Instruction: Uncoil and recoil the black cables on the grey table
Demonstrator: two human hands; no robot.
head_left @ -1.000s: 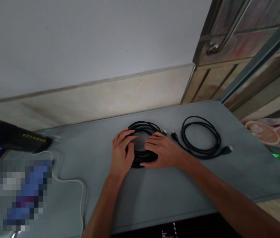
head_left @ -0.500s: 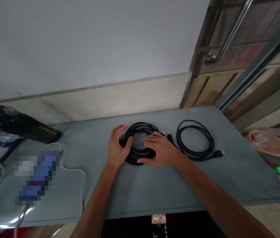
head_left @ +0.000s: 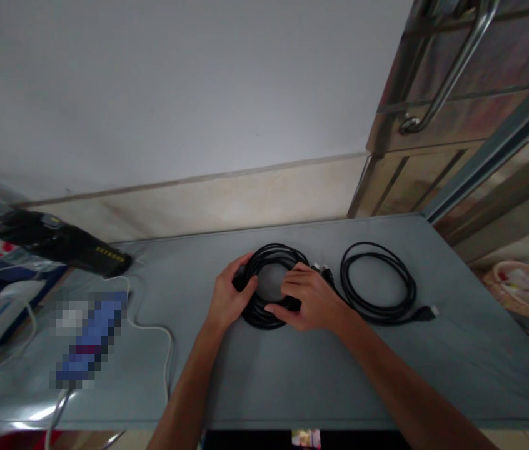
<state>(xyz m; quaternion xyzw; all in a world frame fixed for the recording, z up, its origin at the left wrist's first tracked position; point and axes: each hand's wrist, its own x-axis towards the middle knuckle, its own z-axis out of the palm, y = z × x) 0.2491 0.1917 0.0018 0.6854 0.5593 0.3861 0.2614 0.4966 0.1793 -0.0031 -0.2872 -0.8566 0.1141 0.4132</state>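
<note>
Our left hand has curled in and now clenches the left side of the black cable coil, while our right hand grasps its near side. The coil sits mid-tabletop, with open room toward the near edge and a second black cable just to its right.

The head-worn camera looks forward and down from above the person, close over a grey tabletop. The left hand and right hand sit on a black cable coil just below the frame's centre, with their forearms entering around 6 o'clock. A pale wall fills the view from 9 to 12 o'clock, and a steel pull handle stands at 1 o'clock.
</note>
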